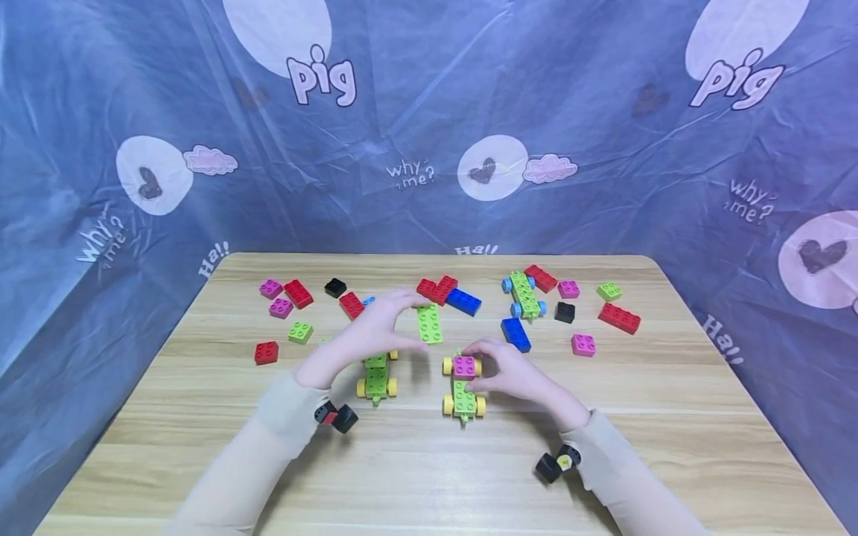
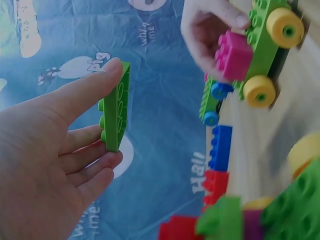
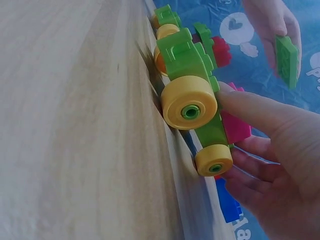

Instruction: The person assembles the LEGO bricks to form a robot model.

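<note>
Up above the table, my left hand [image 1: 375, 327] pinches a lime green building brick [image 2: 115, 112] by its ends, thumb on one side and fingers on the other. My right hand [image 1: 512, 376] holds a pink brick [image 1: 465, 366], which sits on the far part of a green car base [image 1: 464, 403] with yellow wheels. In the right wrist view, the thumb and fingers lie on either side of that pink brick [image 3: 235, 125]. Beneath my left hand stands another green car base [image 1: 377, 383] with yellow wheels, its far part hidden by the hand.
Toward the back stands a green car base with blue wheels [image 1: 524, 295]. Blue bricks [image 1: 516, 334], joined or touching red bricks [image 1: 439, 289], and a black brick [image 1: 565, 312] lie nearby. Several pink, red and green bricks are scattered left and right. A blue printed cloth [image 1: 415, 112] hangs behind the table.
</note>
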A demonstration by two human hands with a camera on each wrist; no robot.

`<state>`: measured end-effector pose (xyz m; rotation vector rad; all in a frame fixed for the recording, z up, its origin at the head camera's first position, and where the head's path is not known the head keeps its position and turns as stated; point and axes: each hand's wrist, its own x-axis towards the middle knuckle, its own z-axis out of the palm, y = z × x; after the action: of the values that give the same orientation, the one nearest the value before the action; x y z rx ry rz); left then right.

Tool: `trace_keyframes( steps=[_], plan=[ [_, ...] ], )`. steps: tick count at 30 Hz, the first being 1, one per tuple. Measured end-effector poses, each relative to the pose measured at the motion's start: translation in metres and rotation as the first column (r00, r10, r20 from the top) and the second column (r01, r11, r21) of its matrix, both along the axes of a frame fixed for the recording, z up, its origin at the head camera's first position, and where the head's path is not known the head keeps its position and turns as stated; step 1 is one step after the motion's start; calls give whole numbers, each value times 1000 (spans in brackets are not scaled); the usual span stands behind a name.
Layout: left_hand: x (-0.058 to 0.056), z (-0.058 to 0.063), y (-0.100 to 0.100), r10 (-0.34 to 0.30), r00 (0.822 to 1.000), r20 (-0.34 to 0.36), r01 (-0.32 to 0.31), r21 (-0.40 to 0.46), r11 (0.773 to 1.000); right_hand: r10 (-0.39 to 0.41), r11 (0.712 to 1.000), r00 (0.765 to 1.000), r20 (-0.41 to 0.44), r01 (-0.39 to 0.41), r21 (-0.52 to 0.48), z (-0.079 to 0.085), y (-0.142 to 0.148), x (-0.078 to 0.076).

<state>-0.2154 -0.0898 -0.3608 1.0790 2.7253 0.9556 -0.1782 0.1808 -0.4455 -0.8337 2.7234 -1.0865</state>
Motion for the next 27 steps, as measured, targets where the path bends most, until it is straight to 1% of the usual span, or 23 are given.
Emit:
trace_keyframes(
  steps=[6,10,14,18,22,27],
  plan=[
    [8,-18,15,-19,998,60,17,20,1000,8,1000,1000,-2,-9,-13,-1,0,0],
    [13,-28,25,-47,996,79,43,52,998,12,999,1000,-7,-12,-32,-1,0,-1],
    [15,-36,33,-62,995,83,58,45,997,12,999,999,-33,-14,-37,-3,-1,-1],
    [15,-43,39,-72,994,82,70,24,997,8,999,999,-35,-10,-34,-4,-1,-2],
    [15,-48,42,-83,992,91,81,27,996,4,999,1000,4,-4,-49,-3,0,-2],
    [16,-52,43,-74,993,94,73,14,997,13,998,1000,12,-12,-56,-3,2,-2]
  ],
)
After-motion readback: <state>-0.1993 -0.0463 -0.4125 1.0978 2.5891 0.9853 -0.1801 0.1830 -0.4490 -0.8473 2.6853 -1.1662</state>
